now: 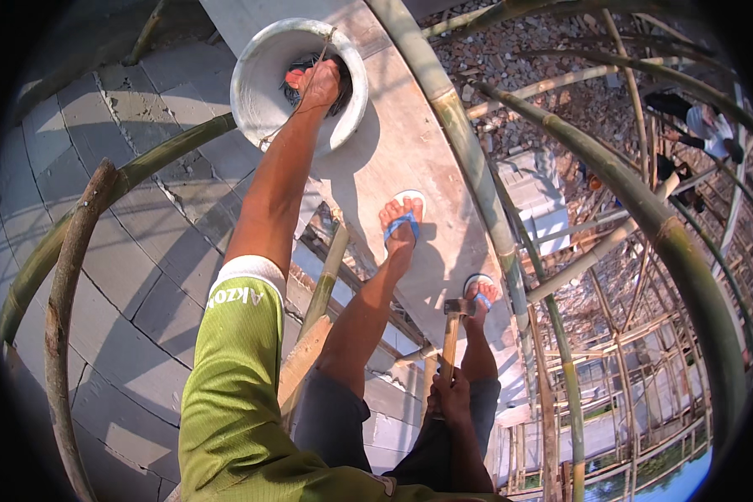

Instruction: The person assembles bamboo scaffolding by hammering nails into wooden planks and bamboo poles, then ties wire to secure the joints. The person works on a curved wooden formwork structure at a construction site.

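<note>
My left arm stretches forward to a whitish bucket (253, 84), and my left hand (319, 84) is inside it. Its fingers are curled in among dark contents (340, 102) too small to name. Something red (294, 79) shows beside the fingertips; whatever they grip is hidden. A thin cord handle (330, 40) crosses the bucket's mouth and lies over my wrist. Close to my body, my right hand (452, 396) is wrapped round the wooden handle of a hammer (450, 341), its metal head pointing up and away from me.
The bucket stands on a plank (410, 125), where my sandalled feet rest. A bamboo pole (456, 125) runs along its right edge. Left is a grey block wall (167, 276) with leaning poles (67, 284). Rubble (519, 92), bamboo scaffolding (627, 368) and a person (707, 130) are below right.
</note>
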Tool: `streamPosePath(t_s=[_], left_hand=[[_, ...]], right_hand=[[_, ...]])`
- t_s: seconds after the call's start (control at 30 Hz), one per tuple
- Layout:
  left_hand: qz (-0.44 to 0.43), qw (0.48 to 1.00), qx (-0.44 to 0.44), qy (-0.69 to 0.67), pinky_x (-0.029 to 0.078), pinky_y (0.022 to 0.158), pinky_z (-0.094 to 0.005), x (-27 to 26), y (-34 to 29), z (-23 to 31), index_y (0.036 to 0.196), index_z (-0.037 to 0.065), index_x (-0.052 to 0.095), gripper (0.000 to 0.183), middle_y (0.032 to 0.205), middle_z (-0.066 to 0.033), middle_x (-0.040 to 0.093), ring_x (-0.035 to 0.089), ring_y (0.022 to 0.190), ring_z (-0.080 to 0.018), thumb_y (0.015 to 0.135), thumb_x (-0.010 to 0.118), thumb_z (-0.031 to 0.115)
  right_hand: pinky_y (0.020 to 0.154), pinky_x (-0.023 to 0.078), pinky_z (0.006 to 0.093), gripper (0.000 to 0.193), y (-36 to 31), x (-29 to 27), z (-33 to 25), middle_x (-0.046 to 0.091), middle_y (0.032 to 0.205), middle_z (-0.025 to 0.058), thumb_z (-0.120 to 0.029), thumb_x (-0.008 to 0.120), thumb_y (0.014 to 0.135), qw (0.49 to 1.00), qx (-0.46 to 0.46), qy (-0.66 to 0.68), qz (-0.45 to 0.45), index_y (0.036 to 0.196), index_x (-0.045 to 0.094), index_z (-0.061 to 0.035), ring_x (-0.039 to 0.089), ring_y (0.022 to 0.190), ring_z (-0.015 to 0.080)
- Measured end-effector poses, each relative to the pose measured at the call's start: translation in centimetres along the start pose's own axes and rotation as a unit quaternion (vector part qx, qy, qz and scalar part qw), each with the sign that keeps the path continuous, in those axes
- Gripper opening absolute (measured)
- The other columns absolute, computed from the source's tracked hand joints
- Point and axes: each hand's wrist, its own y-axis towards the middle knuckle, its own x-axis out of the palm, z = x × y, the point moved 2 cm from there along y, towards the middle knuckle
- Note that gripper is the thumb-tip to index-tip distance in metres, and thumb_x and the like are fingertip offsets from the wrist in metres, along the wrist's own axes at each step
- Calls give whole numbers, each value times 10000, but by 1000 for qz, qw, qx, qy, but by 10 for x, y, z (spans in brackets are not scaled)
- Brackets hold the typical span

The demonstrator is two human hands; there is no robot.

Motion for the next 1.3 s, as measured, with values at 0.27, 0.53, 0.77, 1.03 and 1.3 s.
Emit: streamPosePath(t_s=[0.27,0.53,0.77,1.03,1.3], left_hand=[[-42,995,89,-32,522,769,-527,-23,-2,-10,962,59,695,253,975,-212,695,672,904,-431,899,514,223],[324,878,-23,-353,458,764,-407,-60,-71,0,842,19,639,158,843,-138,592,556,844,-273,913,642,160],[53,518,-308,-796,477,464,-256,-87,-116,29,1041,92,556,62,864,-78,660,582,570,-132,990,547,126],[-29,620,-333,-710,555,550,-246,-101,-208,55,1003,-10,546,160,817,-113,661,603,607,-131,997,556,150],[-118,694,-194,-683,580,658,-270,-173,-449,119,1085,-109,633,218,913,-126,682,683,748,-179,946,619,58]], right_hand=[[369,462,313,204,8,-9,-17,517,641,38,-139,612,937,998,-8,29,-52,1029,454,-50,534,437,134],[378,468,291,161,0,-17,20,525,653,36,-120,603,931,999,-12,33,-24,1033,494,-57,530,453,130],[404,472,296,176,-7,-29,38,522,670,43,-163,605,931,998,17,-28,-46,986,494,-38,527,471,133],[397,465,314,190,-10,-57,48,531,681,61,-163,592,924,995,-76,-18,-67,974,490,-11,535,471,148],[379,459,348,239,-19,-88,55,540,654,87,-165,586,905,977,-150,-42,-143,913,471,44,539,448,175]])
